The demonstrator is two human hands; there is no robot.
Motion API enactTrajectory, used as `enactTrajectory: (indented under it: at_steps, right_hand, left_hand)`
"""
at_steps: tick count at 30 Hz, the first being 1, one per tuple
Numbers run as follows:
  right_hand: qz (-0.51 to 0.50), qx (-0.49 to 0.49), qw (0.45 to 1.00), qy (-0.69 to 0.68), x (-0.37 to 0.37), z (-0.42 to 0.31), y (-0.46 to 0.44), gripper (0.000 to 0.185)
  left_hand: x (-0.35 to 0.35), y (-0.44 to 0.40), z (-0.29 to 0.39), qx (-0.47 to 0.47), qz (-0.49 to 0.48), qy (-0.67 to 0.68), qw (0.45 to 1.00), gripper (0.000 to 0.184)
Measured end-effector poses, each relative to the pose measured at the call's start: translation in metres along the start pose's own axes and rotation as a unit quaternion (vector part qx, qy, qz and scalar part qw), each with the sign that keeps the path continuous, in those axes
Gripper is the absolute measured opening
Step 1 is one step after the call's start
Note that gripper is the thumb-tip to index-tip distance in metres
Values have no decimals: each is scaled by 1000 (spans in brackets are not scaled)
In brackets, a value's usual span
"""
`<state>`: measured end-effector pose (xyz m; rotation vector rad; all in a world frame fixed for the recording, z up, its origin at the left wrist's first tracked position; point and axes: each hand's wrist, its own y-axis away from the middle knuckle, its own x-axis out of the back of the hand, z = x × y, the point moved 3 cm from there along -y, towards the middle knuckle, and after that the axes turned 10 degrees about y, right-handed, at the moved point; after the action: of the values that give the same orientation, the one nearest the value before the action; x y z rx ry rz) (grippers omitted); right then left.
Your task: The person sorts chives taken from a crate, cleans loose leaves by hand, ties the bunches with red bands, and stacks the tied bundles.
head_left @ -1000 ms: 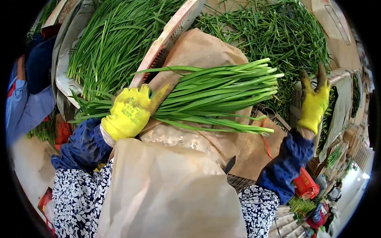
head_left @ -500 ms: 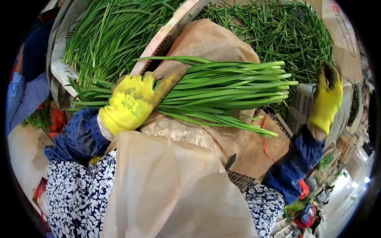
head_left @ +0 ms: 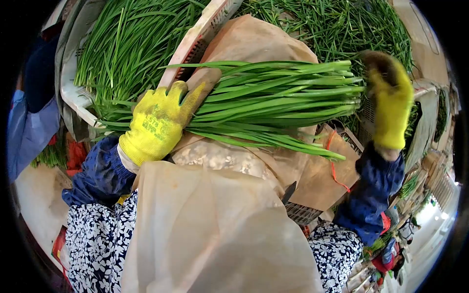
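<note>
A bunch of garlic chives (head_left: pixel 283 97) lies sideways across my lap, with its pale cut ends to the right and leaf tips to the left. My left hand (head_left: pixel 156 122), in a dirt-stained yellow glove, is closed around the leafy part. Beside the cut ends is my right hand (head_left: pixel 391 97), gloved the same way and somewhat blurred by motion. Its fingers are curved and apart, with nothing visible in them. Under the bunch, a tan plastic apron (head_left: pixel 215 219) covers my lap.
A white crate (head_left: pixel 202 36) at upper left holds more chives (head_left: pixel 137 44). Loose, tangled greens (head_left: pixel 327 34) spread at upper right. A cardboard piece (head_left: pixel 322 178) and a red string (head_left: pixel 333 171) lie below the cut ends. At far left, another person's blue sleeve (head_left: pixel 34 127) shows.
My right hand has moved left toward the cut ends of the chives, its fingers curving in. My left hand keeps its hold, and the view has shifted slightly.
</note>
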<state>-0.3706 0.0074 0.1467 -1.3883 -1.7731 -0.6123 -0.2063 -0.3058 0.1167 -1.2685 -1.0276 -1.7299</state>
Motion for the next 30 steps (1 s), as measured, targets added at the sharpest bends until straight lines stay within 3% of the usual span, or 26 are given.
enactTrajectory:
  at_steps: [2, 3, 5, 6, 8, 9, 12, 14, 18, 19, 20, 23, 25, 27, 28, 30]
  right_hand:
    - [115, -88, 974, 175, 30, 37, -15, 18]
    - [117, -86, 974, 172, 31, 38, -16, 18]
    - [27, 21, 999, -7, 24, 8, -3, 21]
    - [-87, -17, 992, -92, 13, -12, 7, 30]
    - [-158, 184, 960, 140, 3, -36, 7, 42]
    - [-161, 188, 959, 137, -3, -39, 5, 42]
    - [-144, 201, 959, 138, -19, -38, 7, 40]
    - [-136, 304, 919, 211, -24, -32, 7, 34]
    - [-117, 292, 935, 166, -19, -27, 7, 25]
    - [-36, 321, 933, 160, -17, -29, 12, 20]
    - [-96, 279, 936, 192, -12, -23, 10, 29]
    - [-55, 55, 997, -30, -4, -5, 9, 33]
    - [76, -50, 995, 39, 23, 52, -1, 39]
    - [95, -181, 947, 249, 60, 132, -1, 45]
    - [62, -199, 936, 283, 65, 150, 10, 48]
    - [-84, -120, 984, 97, 30, 128, 54, 65]
  left_hand:
    - [-1, 1, 0, 17, -14, 35, 999, 71]
    - [-7, 3, -1, 14, -22, -10, 1000, 69]
    - [-8, 7, 1, 2, -38, -58, 998, 67]
    - [-7, 7, 2, 7, -46, -45, 998, 63]
    - [-5, 2, 3, 17, -50, -33, 998, 60]
    - [-7, 3, 3, 14, -35, -39, 999, 59]
    - [-12, 8, -2, 15, -40, -51, 998, 58]
    - [-9, 7, 0, 8, -16, -47, 999, 59]
    - [-7, 2, -3, 24, -58, 22, 998, 66]
    - [-5, 1, -3, 26, -53, 40, 997, 67]
    - [-2, -2, -2, 26, -39, 60, 997, 68]
    - [9, -11, 0, 31, 25, 169, 985, 71]
    - [12, -12, 0, 49, 57, 253, 965, 73]
    - [3, -2, -7, 76, 55, 302, 949, 76]
    - [-6, 7, -18, 87, 30, 307, 947, 81]
    - [-19, 20, -31, 95, 12, 277, 956, 80]
